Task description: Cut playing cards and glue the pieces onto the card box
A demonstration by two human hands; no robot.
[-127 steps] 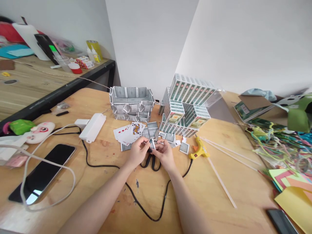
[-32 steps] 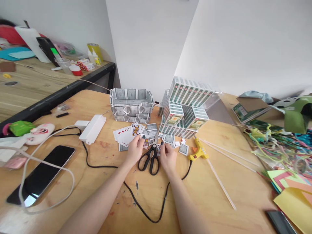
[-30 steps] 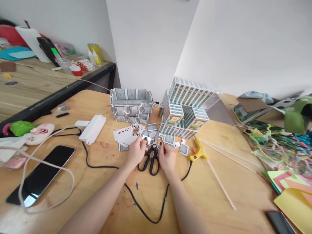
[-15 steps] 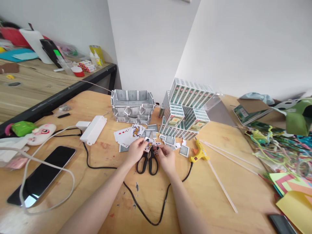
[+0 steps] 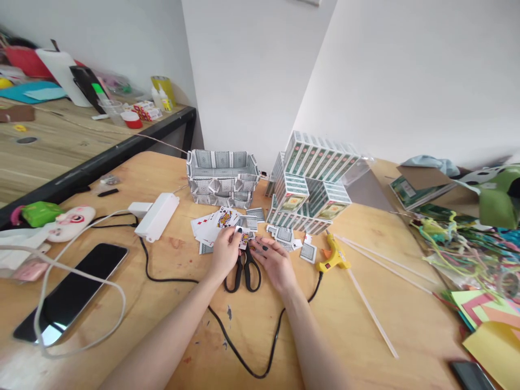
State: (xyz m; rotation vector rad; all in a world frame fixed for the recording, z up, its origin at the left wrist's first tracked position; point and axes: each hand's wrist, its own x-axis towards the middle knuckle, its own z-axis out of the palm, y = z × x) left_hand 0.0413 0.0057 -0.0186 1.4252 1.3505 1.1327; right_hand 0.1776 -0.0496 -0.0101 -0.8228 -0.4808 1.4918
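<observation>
My left hand (image 5: 226, 250) pinches a small face card (image 5: 244, 238) between thumb and fingers. Just right of it, my right hand (image 5: 274, 262) has its fingers spread over the scissors and touches near the card's edge. Black-handled scissors (image 5: 247, 273) lie on the table beneath both hands, their blades mostly hidden. Loose playing cards (image 5: 209, 228) are fanned out beyond my left hand, and small folded cards (image 5: 284, 234) lie beyond my right. Behind them stands a basket made of folded cards (image 5: 221, 183). A yellow glue gun (image 5: 333, 258) rests to the right.
Boxed card decks (image 5: 320, 157) are stacked at the back. A white power block (image 5: 157, 216) and a phone (image 5: 71, 292) lie left. The black cord (image 5: 227, 336) loops in front. Glue sticks (image 5: 371, 311), coloured paper (image 5: 487, 303) and craft stems (image 5: 467, 244) are on the right.
My left hand has shifted slightly left with the card. The fingers of my right hand have opened out and the hand has turned. The scissors' handles have moved slightly left.
</observation>
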